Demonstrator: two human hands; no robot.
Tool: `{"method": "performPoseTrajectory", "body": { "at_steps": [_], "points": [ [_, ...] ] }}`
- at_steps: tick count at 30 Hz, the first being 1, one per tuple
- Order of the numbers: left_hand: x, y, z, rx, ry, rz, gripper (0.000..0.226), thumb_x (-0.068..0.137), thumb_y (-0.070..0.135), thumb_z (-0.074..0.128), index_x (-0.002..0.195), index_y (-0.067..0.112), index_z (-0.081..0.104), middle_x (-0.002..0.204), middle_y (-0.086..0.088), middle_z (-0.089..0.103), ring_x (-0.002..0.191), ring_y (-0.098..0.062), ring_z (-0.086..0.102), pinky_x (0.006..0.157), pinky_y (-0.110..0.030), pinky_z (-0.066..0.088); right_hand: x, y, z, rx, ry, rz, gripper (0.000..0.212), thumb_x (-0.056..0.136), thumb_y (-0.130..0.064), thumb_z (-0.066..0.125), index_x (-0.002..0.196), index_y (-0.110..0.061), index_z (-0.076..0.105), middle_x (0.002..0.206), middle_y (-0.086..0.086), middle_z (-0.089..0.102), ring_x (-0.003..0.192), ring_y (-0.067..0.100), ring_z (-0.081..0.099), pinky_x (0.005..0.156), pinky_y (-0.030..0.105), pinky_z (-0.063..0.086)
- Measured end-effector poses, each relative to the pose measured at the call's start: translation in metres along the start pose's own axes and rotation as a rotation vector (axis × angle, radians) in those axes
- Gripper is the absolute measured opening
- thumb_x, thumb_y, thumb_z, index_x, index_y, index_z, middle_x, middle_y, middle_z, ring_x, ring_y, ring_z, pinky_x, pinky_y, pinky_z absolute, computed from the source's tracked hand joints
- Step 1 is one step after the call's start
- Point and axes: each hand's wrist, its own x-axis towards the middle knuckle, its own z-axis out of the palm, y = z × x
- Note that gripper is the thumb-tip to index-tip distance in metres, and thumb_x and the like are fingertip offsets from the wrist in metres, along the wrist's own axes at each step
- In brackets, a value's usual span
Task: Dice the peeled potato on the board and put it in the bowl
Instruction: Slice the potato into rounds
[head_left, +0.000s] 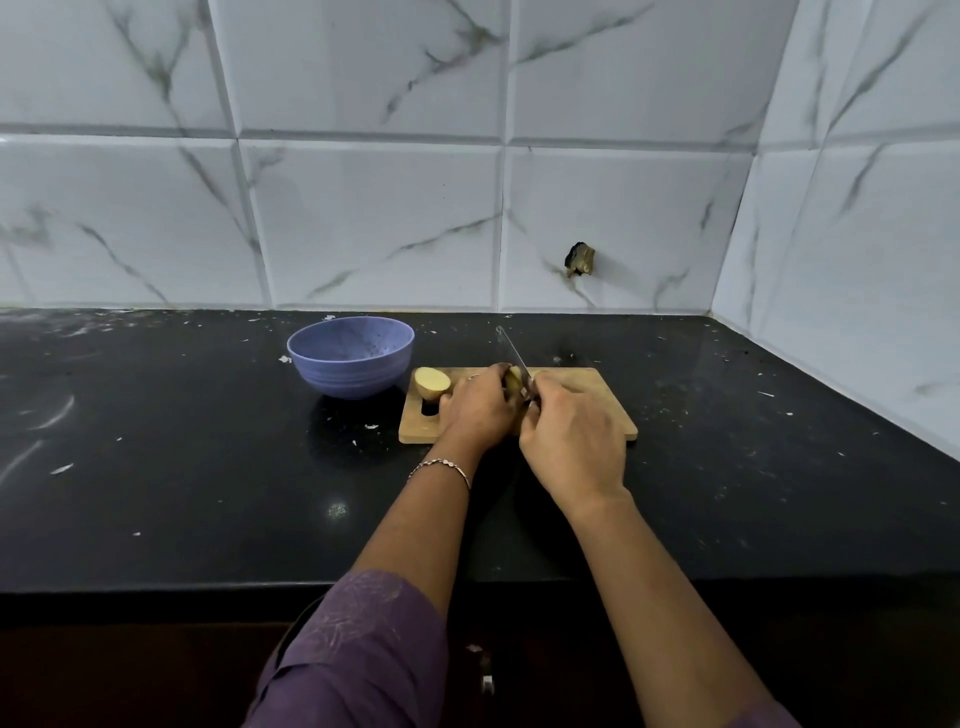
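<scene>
Marble-veined white wall tiles (363, 208) back a black speckled countertop (182, 467). Centred on the countertop lies a wooden cutting board (597, 405). A lavender-blue bowl (350, 358) stands upright just beside the board, at its 10 o'clock. The left hand (478, 408) curls its fingers over a potato piece (514, 382) near the board's centre and holds it down. The right hand (571, 441) grips the knife (511, 351), with the blade against that piece and the tip pointing toward 11 o'clock. A second potato half (432, 383) rests cut face up at the board's 9 o'clock end. A bracelet (441, 464) circles the left wrist.
</scene>
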Motion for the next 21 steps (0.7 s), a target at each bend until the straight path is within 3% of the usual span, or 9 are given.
{"method": "performPoseTrajectory", "body": {
  "at_steps": [3, 7, 10, 13, 16, 19, 21],
  "points": [
    [0.000, 0.000, 0.002, 0.023, 0.009, 0.017, 0.046, 0.094, 0.038, 0.056, 0.139, 0.031, 0.047, 0.132, 0.003, 0.062, 0.133, -0.022, 0.043, 0.104, -0.045, 0.035, -0.001, 0.005, -0.001, 0.040, 0.000, 0.033, 0.016, 0.097, -0.021, 0.053, 0.110, -0.020, 0.063, 0.084, -0.003, 0.065, 0.076, 0.015, 0.056, 0.060, 0.028, 0.035],
    [0.002, -0.002, 0.004, 0.078, 0.030, 0.009, 0.039, 0.092, 0.040, 0.056, 0.130, 0.028, 0.053, 0.130, 0.001, 0.062, 0.131, -0.024, 0.045, 0.102, -0.043, 0.037, -0.003, 0.007, -0.003, 0.083, -0.009, 0.044, 0.017, 0.096, -0.023, 0.054, 0.111, -0.022, 0.063, 0.089, -0.005, 0.066, 0.086, 0.016, 0.062, 0.063, 0.029, 0.041],
    [0.006, -0.006, 0.006, -0.004, 0.033, 0.012, 0.041, 0.091, 0.044, 0.059, 0.129, 0.029, 0.051, 0.127, 0.003, 0.064, 0.127, -0.022, 0.051, 0.102, -0.044, 0.038, -0.002, 0.010, -0.006, 0.195, 0.018, 0.094, 0.018, 0.095, -0.023, 0.057, 0.112, -0.023, 0.063, 0.095, -0.010, 0.061, 0.090, 0.013, 0.059, 0.066, 0.025, 0.038],
    [0.009, -0.009, 0.006, -0.189, 0.041, 0.006, 0.049, 0.089, 0.036, 0.068, 0.133, 0.026, 0.050, 0.127, 0.004, 0.064, 0.119, -0.019, 0.058, 0.101, -0.042, 0.043, 0.000, 0.015, -0.003, 0.289, 0.021, 0.139, 0.014, 0.096, -0.023, 0.058, 0.108, -0.026, 0.062, 0.089, -0.018, 0.049, 0.081, 0.007, 0.051, 0.058, 0.022, 0.034],
    [0.011, -0.012, 0.003, -0.452, 0.054, 0.005, 0.057, 0.085, 0.021, 0.076, 0.135, 0.014, 0.051, 0.126, -0.002, 0.063, 0.112, -0.019, 0.061, 0.099, -0.038, 0.050, 0.003, 0.016, -0.001, 0.390, 0.009, 0.187, 0.013, 0.096, -0.025, 0.057, 0.108, -0.028, 0.059, 0.091, -0.017, 0.053, 0.082, 0.009, 0.055, 0.060, 0.027, 0.042],
    [0.008, -0.014, -0.001, -0.767, 0.022, -0.017, 0.052, 0.086, 0.013, 0.076, 0.133, 0.007, 0.056, 0.122, -0.010, 0.065, 0.112, -0.023, 0.064, 0.093, -0.030, 0.053, 0.005, 0.017, 0.003, 0.510, -0.022, 0.246, 0.012, 0.097, -0.028, 0.057, 0.108, -0.029, 0.059, 0.097, -0.015, 0.060, 0.080, 0.011, 0.060, 0.063, 0.033, 0.049],
    [0.007, -0.013, -0.003, -0.969, 0.012, -0.089, 0.040, 0.088, 0.010, 0.072, 0.126, 0.005, 0.060, 0.118, -0.015, 0.067, 0.112, -0.028, 0.065, 0.094, -0.033, 0.053, 0.007, 0.018, 0.005, 0.597, -0.036, 0.277, 0.009, 0.096, -0.031, 0.059, 0.105, -0.030, 0.060, 0.100, -0.015, 0.062, 0.082, 0.009, 0.061, 0.068, 0.036, 0.052]
  ]
}}
